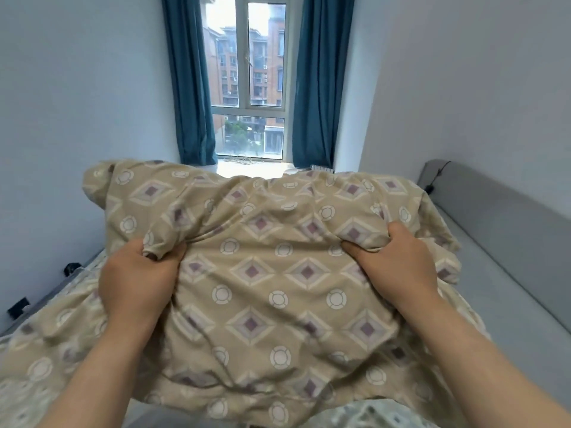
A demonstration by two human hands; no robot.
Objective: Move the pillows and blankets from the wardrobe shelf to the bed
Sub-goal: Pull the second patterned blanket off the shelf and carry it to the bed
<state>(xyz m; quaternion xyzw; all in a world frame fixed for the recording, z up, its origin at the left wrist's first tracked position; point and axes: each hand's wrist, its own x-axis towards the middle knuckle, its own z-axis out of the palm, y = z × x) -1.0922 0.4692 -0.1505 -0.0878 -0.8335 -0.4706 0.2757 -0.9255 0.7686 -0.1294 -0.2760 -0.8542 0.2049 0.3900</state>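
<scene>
A beige blanket (265,273) printed with purple diamonds and white rings fills the middle of the view, bunched and lifted over the bed (500,273). My left hand (139,273) clutches a fold of it on the left. On the right, my right hand (398,257) grips another fold. Both forearms reach forward from the bottom edge. The blanket's lower part trails down at the left and front. The wardrobe and the pillows are out of view.
A grey padded headboard (494,205) runs along the right wall. Straight ahead is a window (250,88) with blue curtains (191,88) and a sill. Dark plugs (18,305) sit low on the left wall.
</scene>
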